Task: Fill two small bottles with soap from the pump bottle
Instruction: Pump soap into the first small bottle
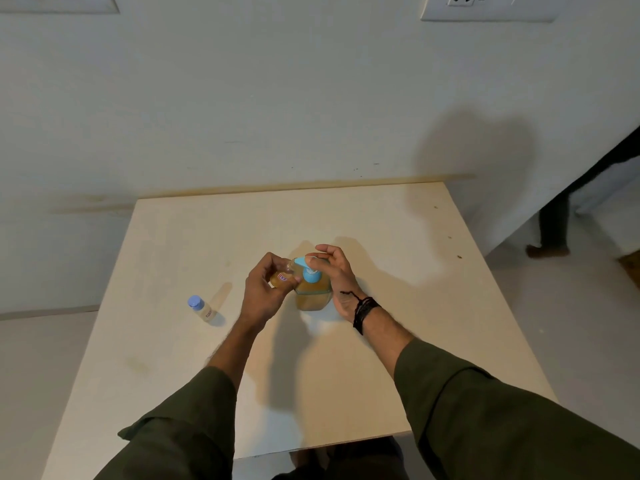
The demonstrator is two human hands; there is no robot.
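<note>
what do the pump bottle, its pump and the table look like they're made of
Pump bottle: likely clear plastic, since amber soap shows through its walls. Pump: opaque light blue, smooth, probably moulded plastic. Table: pale matt top with faint grain, perhaps laminate or light wood; I cannot tell which.

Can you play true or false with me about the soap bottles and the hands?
1. The left hand holds a small bottle at the pump bottle's spout. True.
2. The right hand lies flat on the table. False: its fingers rest on the blue pump head.
3. The other small bottle has a red cap. False: blue.
4. That capped bottle stands alone, left of the hands. True.
</note>
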